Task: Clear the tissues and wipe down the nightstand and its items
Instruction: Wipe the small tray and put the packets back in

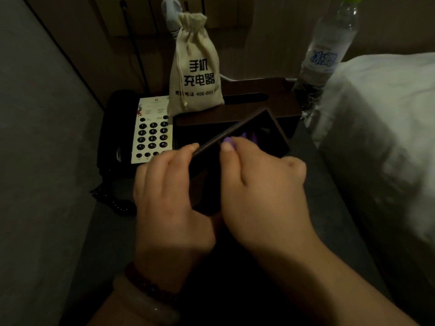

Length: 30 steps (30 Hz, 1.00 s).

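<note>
Dark flat panel [268, 132], tilted over the nightstand's [329, 182] middle. Left hand [169, 191] grips its near edge with curled fingers. Right hand [261, 191] pinches a purple cloth [231, 139] against its face. Back edge: phone [150, 132], bag [195, 67], tissue box [277, 100]. Back right corner: bottle [327, 50].

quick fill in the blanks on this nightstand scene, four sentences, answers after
1. The cloth pinched by the right hand is ___.
2. The telephone sits to the ___ of the drawstring pouch.
3. The water bottle has a ___ cap.
4. The flat dark object is gripped by the hand wearing bracelets, the ___ one.

Missing words: purple; left; green; left
</note>
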{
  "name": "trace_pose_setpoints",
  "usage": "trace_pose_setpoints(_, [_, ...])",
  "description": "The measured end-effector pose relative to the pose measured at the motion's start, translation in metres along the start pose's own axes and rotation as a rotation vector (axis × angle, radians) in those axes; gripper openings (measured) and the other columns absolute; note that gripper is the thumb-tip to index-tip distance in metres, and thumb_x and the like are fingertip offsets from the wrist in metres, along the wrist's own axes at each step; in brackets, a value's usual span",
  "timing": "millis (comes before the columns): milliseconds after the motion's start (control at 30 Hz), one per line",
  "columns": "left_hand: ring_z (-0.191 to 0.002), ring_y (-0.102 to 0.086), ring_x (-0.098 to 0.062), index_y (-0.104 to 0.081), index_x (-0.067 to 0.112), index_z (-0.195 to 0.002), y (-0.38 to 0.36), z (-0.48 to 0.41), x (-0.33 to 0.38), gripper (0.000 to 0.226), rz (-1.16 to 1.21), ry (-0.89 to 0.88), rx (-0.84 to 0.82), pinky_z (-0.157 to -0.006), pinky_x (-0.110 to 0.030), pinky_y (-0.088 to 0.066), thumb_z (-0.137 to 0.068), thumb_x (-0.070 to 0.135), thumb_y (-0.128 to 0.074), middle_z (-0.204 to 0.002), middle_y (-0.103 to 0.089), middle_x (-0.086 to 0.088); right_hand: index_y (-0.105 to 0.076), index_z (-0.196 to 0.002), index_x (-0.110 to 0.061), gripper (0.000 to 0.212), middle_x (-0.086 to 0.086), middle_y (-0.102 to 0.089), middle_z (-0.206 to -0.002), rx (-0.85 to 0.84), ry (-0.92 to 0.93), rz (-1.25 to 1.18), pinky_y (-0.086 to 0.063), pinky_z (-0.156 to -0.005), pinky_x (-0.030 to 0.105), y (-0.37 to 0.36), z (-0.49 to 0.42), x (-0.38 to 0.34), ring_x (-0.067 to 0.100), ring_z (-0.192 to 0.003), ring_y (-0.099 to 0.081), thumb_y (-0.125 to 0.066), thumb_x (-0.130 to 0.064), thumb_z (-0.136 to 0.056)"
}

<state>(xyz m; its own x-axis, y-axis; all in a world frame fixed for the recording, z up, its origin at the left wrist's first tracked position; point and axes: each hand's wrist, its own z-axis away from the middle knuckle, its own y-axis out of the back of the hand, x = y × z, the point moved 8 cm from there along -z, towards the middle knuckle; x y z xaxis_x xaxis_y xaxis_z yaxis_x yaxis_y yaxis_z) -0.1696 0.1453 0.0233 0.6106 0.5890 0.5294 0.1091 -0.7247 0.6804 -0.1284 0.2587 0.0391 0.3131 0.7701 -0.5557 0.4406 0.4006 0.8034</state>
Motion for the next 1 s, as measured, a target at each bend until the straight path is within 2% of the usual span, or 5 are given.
trace_pose_setpoints(133, [-0.105, -0.024, 0.004, -0.051, 0.016, -0.126, 0.005, -0.002, -0.004, 0.059, 0.034, 0.003, 0.015, -0.091, 0.001, -0.020, -0.072, 0.039, -0.054, -0.109, -0.033, 0.021, -0.048, -0.119, -0.031, 0.033, -0.007, -0.066, -0.097, -0.036, 0.084, -0.054, 0.022, -0.110, 0.030, 0.000, 0.003, -0.014, 0.007, -0.110, -0.054, -0.027, -0.042, -0.096])
trace_pose_setpoints(500, [-0.104, -0.026, 0.003, -0.052, 0.019, -0.126, 0.003, -0.003, -0.006, 0.071, 0.001, 0.004, -0.038, -0.085, -0.012, -0.026, -0.063, 0.051, -0.056, -0.107, -0.026, 0.027, -0.060, -0.113, -0.028, 0.030, -0.006, -0.068, -0.093, -0.081, 0.115, -0.071, 0.015, -0.115, 0.027, 0.006, -0.005, -0.005, 0.012, -0.113, -0.021, -0.034, -0.028, -0.098])
trace_pose_setpoints(633, [-0.103, -0.033, -0.004, -0.052, 0.019, -0.126, 0.004, -0.004, -0.008, 0.071, -0.039, -0.009, -0.050, -0.089, -0.025, -0.034, -0.062, 0.045, -0.067, -0.110, -0.038, 0.016, -0.061, -0.114, -0.029, 0.031, -0.003, -0.069, -0.085, -0.072, 0.167, -0.052, 0.024, -0.107, 0.018, 0.004, -0.005, -0.007, 0.010, -0.099, -0.053, -0.037, -0.025, -0.095])
trace_pose_setpoints(867, [-0.104, -0.041, -0.017, -0.052, 0.018, -0.125, 0.010, -0.008, -0.024, 0.073, -0.098, 0.017, -0.062, -0.089, -0.034, -0.035, -0.059, 0.037, -0.078, -0.113, -0.045, 0.006, -0.065, -0.088, -0.023, 0.021, -0.005, -0.065, -0.073, -0.131, 0.212, -0.223, -0.008, -0.114, 0.015, 0.001, -0.016, 0.011, 0.010, -0.079, -0.061, -0.045, -0.018, -0.094])
trace_pose_setpoints(1000, [-0.106, -0.043, -0.023, -0.052, 0.016, -0.126, 0.011, -0.011, -0.025, 0.074, -0.124, 0.015, -0.058, -0.092, -0.040, -0.037, -0.060, 0.037, -0.078, -0.114, -0.048, 0.000, -0.059, -0.098, -0.031, 0.019, -0.021, -0.057, -0.079, 0.372, 0.045, -0.399, -0.036, -0.070, 0.001, 0.049, -0.015, 0.039, -0.015, -0.077, -0.053, -0.044, -0.020, -0.096])
